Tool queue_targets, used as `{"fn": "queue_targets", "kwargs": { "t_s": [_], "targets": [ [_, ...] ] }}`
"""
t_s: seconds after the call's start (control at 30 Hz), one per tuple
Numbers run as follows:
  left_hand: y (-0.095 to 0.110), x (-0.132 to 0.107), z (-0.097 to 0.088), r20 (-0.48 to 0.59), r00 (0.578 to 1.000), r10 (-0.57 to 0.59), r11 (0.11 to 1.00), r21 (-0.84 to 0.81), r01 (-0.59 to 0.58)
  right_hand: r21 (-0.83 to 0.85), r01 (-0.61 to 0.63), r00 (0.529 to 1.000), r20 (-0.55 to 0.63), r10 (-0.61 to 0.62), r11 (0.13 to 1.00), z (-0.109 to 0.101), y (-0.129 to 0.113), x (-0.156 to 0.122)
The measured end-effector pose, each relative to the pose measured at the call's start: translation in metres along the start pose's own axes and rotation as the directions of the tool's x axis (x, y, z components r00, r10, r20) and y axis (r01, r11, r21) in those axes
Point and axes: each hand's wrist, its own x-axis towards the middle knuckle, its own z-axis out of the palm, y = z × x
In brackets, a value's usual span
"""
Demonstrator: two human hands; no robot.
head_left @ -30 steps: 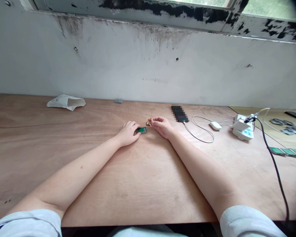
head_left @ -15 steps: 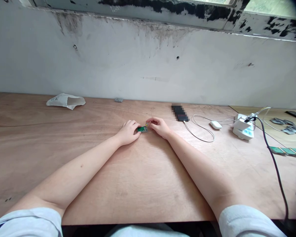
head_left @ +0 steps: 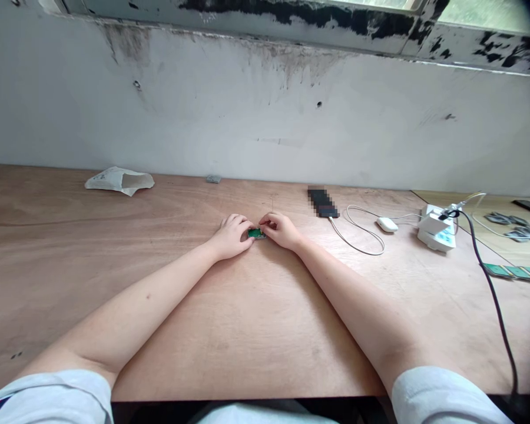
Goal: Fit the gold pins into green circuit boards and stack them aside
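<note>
A small green circuit board [head_left: 256,234] lies on the wooden table between my two hands. My left hand [head_left: 233,237] grips its left end, the thumb at the near edge and the fingers at the far edge. At the board's right end is my right hand [head_left: 281,230], its thumb and fingers pinched together. A tiny yellow piece shows by those fingertips. Whatever the right fingers pinch is too small and too covered to name.
A crumpled white bag [head_left: 120,180] and a small grey piece [head_left: 213,179] lie near the wall. To the right are a dark phone [head_left: 322,202] on a white cable, a white earbud case [head_left: 387,224], a power strip [head_left: 437,229] with a black cord, and more green boards [head_left: 516,271].
My right hand has moved slightly left and down, so its fingertips now cover the board's right end. My left hand keeps hold of the board.
</note>
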Motion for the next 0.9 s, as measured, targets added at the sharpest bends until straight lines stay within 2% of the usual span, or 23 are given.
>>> {"fn": "queue_targets", "kwargs": {
  "t_s": [0.1,0.2,0.33,0.43,0.63,0.9],
  "targets": [
    [-0.0005,0.0012,0.0014,0.015,1.0,-0.006,1.0,0.0,0.006,-0.207,0.076,0.996,-0.03,-0.084,0.975,0.0039,0.0028,-0.0006],
    [-0.0015,0.002,0.0035,0.03,0.999,-0.022,1.0,0.015,0.021,-0.358,0.059,0.997,-0.018,-0.07,0.932,0.0067,0.0029,-0.0022],
    [-0.0032,0.0019,0.0058,0.058,0.997,-0.043,0.999,0.035,0.041,-0.464,0.027,0.999,-0.024,-0.043,0.885,0.0075,0.0011,-0.0034],
    [-0.0046,0.0019,0.0072,0.066,0.997,-0.051,0.998,0.045,0.048,-0.491,-0.038,0.999,-0.046,0.017,0.871,0.0076,0.0006,-0.0024],
    [-0.0059,0.0019,0.0091,0.056,0.997,-0.049,0.997,0.068,0.046,-0.495,-0.223,0.973,-0.063,0.221,0.84,0.0087,0.0016,0.001],
    [-0.0055,0.002,0.0071,0.053,0.998,-0.04,0.998,0.049,0.038,-0.475,-0.272,0.953,-0.01,0.303,0.837,0.0073,0.0032,0.0022]
  ]
}}
